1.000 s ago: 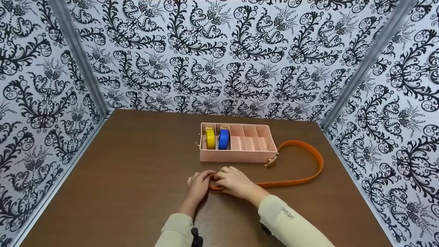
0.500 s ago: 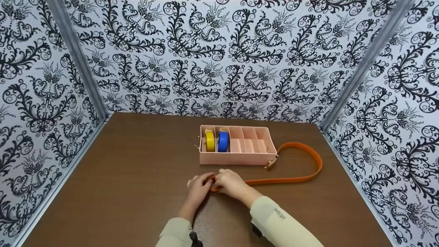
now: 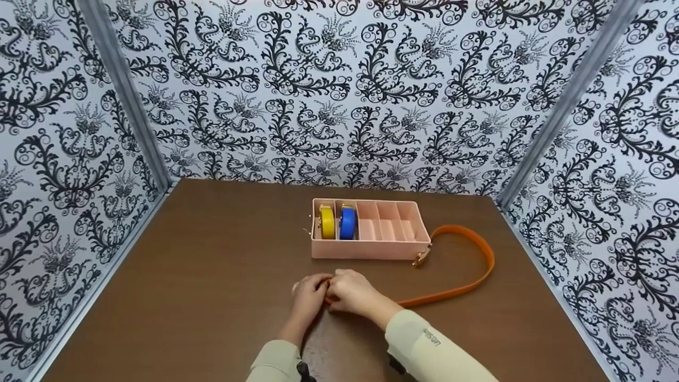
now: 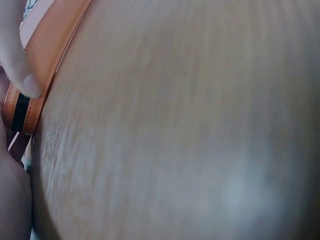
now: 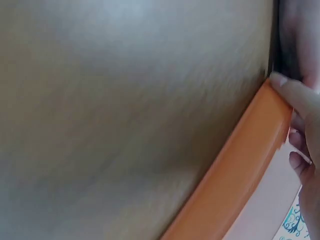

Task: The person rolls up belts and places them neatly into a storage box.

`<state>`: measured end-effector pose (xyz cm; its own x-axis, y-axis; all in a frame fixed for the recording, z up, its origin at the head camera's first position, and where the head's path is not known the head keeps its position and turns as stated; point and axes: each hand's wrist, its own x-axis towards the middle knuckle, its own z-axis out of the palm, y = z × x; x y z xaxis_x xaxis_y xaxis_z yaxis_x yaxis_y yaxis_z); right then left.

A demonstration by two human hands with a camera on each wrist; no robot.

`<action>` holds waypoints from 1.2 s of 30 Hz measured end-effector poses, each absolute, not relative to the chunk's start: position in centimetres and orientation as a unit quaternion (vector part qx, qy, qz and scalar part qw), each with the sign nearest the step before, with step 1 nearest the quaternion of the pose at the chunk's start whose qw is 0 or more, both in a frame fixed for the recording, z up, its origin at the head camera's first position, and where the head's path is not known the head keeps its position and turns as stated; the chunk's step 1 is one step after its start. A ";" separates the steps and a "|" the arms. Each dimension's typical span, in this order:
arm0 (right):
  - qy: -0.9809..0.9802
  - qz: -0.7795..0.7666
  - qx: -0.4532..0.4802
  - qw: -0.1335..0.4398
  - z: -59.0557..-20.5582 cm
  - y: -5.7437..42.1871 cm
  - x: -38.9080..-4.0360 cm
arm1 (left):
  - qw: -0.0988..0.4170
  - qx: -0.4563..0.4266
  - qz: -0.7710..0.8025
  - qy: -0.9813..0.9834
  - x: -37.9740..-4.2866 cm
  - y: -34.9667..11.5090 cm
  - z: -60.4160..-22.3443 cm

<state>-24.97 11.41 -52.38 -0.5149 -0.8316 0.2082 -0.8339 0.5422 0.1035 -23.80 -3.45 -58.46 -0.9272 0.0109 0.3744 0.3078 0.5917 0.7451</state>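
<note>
An orange belt (image 3: 448, 293) lies on its edge in a wide loop on the table. Its gold buckle (image 3: 420, 257) sits by the front right corner of a pink divided box (image 3: 371, 250). In the head view my left hand (image 3: 307, 298) holds the small coil at the belt's other end. My right hand (image 3: 354, 292) pinches the strap right beside it, and the two hands nearly hide the coil. The right wrist view shows my right thumb (image 5: 292, 95) pressed on the orange strap (image 5: 230, 175). A black band crosses the strap (image 4: 55, 40) in the left wrist view.
In the box's two left compartments stand a coiled yellow belt (image 3: 327, 223) and a coiled blue belt (image 3: 347, 223). Several compartments to their right hold nothing. Patterned walls (image 3: 339, 106) enclose the brown table (image 3: 223, 254) at the back and sides.
My right hand has closed in on the coil and now covers more of it. The belt's loop has drawn slightly leftward, and its near stretch now slants. The view has tilted up slightly.
</note>
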 end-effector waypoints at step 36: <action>-0.897 0.015 0.434 0.083 -52.0 11.4 -25.6 | 0.171 -0.078 -0.453 -0.871 -23.9 -3.4 -58.7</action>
<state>-25.58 11.38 -52.04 -0.6094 -0.7760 0.1627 -0.7811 0.6228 0.0445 -23.87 -3.36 -58.72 -0.9293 -0.0189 0.3689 0.2910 0.5775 0.7627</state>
